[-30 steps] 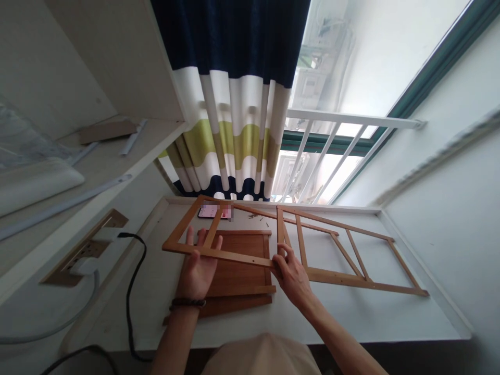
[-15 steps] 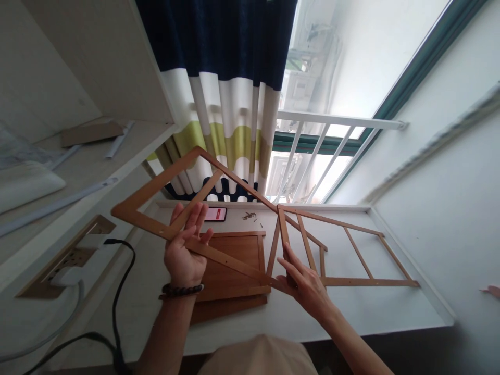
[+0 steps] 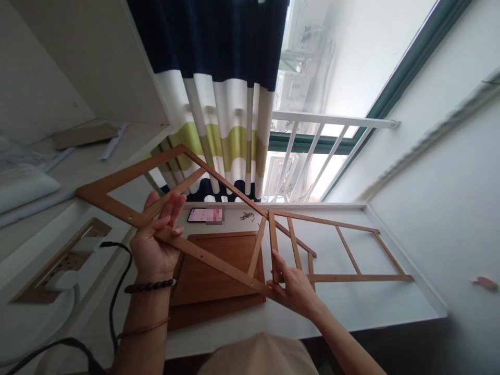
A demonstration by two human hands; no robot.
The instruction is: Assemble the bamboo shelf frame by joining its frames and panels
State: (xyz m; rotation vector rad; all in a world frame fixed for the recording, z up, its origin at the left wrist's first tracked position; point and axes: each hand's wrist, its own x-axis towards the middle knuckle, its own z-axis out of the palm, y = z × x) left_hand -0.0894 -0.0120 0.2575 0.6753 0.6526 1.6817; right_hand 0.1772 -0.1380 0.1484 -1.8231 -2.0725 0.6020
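Note:
A ladder-like wooden frame [image 3: 219, 264] is held tilted above the white desktop, its left end raised. My left hand [image 3: 158, 252] grips its near rail by a crossbar, thumb and palm on the rail and fingers reaching up through the opening. On the right, my right hand [image 3: 297, 289] is closed round the frame's near rail and the end of a second wooden frame [image 3: 351, 278]. That second frame stretches right across the desktop, overlapping the first. Brown wooden panels [image 3: 226, 247] lie underneath, partly covered by the held frame.
A phone [image 3: 196, 214] and a small pile of screws [image 3: 247, 216] lie at the desktop's back. A wall socket [image 3: 66, 260] with plugs and a black cable [image 3: 113, 297] is on the left, below a shelf [image 3: 136, 148]. Curtains [image 3: 230, 109] and a white railing [image 3: 332, 121] stand behind.
My left hand and the held frame's left end have moved left, the frame's corner now nearer the shelf. My right hand keeps its hold. More of the phone shows, and the view has shifted slightly.

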